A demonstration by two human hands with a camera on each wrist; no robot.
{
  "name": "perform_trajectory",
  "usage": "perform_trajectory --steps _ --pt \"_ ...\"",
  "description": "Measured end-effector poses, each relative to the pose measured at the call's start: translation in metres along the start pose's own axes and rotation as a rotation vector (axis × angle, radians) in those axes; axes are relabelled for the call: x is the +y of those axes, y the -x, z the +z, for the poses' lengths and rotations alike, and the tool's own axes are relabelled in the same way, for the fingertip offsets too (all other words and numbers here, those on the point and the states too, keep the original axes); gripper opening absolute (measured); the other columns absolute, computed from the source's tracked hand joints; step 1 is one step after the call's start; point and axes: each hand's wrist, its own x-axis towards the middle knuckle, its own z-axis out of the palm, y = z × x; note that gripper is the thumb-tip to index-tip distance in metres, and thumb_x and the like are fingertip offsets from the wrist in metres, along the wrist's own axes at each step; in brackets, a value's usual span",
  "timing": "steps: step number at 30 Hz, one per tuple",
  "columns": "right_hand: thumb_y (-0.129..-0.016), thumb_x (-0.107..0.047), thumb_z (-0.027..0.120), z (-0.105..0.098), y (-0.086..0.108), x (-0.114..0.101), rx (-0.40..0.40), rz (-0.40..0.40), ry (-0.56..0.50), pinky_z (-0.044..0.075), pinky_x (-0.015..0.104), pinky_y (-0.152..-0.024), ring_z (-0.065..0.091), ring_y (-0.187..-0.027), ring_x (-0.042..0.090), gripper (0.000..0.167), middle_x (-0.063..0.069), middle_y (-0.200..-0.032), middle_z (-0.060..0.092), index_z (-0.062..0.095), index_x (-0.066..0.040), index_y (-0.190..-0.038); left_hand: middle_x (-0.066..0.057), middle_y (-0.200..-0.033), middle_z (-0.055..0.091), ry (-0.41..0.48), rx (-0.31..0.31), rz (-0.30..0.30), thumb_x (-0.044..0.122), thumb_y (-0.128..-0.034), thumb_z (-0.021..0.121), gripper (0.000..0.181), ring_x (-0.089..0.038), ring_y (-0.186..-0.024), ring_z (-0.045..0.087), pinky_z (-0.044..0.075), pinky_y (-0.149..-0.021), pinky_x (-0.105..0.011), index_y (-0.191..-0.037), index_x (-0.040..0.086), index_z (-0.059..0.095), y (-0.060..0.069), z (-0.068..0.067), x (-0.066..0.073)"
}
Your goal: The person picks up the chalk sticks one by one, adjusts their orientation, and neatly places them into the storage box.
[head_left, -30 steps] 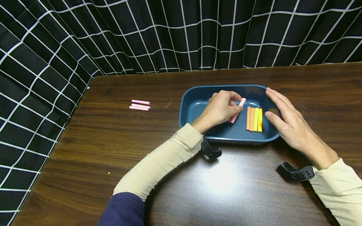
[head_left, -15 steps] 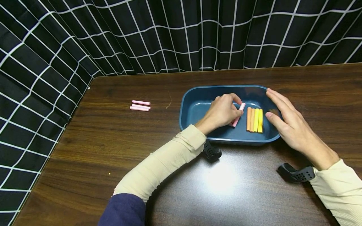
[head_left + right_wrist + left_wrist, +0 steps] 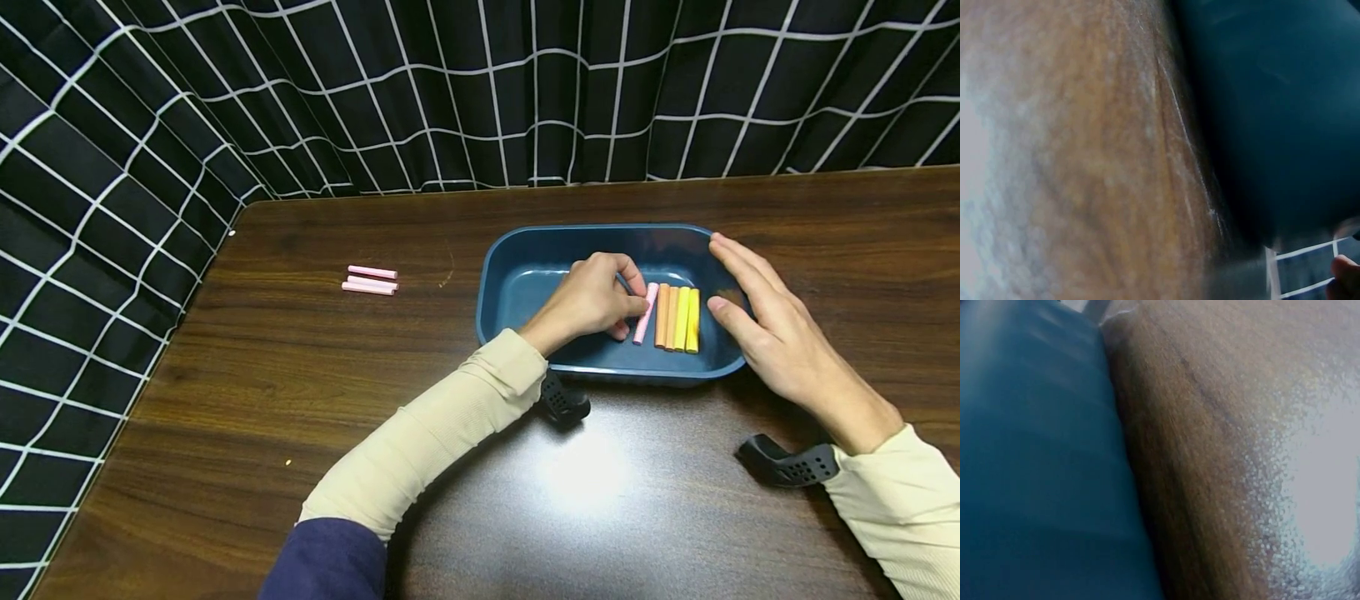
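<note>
The grip of the left hand (image 3: 596, 292) is grasping a slender pink cylindrical stick (image 3: 640, 332), the thumb tip pressing against it and the index finger bending in toward its far end. This stick is lying inside a blue rectangular plastic tray (image 3: 615, 368) with rounded corners, right of the tray's middle, its far end slanting toward the tray's right edge. Just beside it, two orange cylindrical sticks (image 3: 667, 317) and two yellow cylindrical sticks (image 3: 687, 320) are forming a row, running between the tray's far and near edges, the yellow pair lying closer to the right edge. The right hand (image 3: 772, 333) is resting released at the tray's right edge, its fingers extending to the far right corner and its thumb reaching over the rim.

The tray is standing on a dark brown wood-grain worktop (image 3: 187, 467), closer to the far edge. Toward the worktop's far left corner, three pink cylindrical sticks (image 3: 369, 288) are lying, two touching and the third just beyond them. Beige sleeves (image 3: 420, 433) are covering the forearms. A black cloth curtain with white grid lines (image 3: 465, 92) is hanging along the worktop's far and left edges.
</note>
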Motion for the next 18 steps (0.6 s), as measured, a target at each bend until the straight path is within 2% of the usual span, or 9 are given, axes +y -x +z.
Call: perform_trajectory --steps 7,13,18 --pt "-0.099 -0.009 0.051 0.000 0.001 0.001 0.002 -0.007 -0.008 0.013 0.010 -0.115 0.022 -0.146 -0.003 0.059 0.010 -0.162 0.029 0.032 -0.012 -0.155 -0.011 -0.076 0.070 -0.007 -0.025 0.033 0.006 -0.0917 0.069 0.009 -0.012 -0.051 0.060 0.054 -0.052 -0.020 -0.096 0.006 0.061 0.001 -0.001 -0.001" --pt "-0.099 -0.010 0.051 0.000 0.002 0.001 -0.011 -0.001 -0.013 0.013 0.010 -0.115 0.022 -0.146 -0.003 0.060 0.012 -0.162 0.028 0.031 -0.014 -0.156 -0.010 -0.081 0.071 -0.051 -0.036 0.122 0.006 -0.0922 0.068 0.011 -0.008 -0.051 0.057 0.049 -0.050 -0.016 -0.102 0.004 0.063 0.004 -0.006 -0.004" --pt "-0.100 -0.011 0.051 -0.001 0.001 -0.001 -0.010 0.001 -0.009 0.013 0.012 -0.116 0.022 -0.147 -0.002 0.060 0.011 -0.162 0.028 0.031 -0.015 -0.156 -0.005 -0.090 0.070 -0.156 -0.021 0.209 0.012 -0.0935 0.068 0.018 -0.007 -0.062 0.057 0.042 -0.052 -0.014 -0.110 0.006 0.065 0.012 -0.019 0.000"
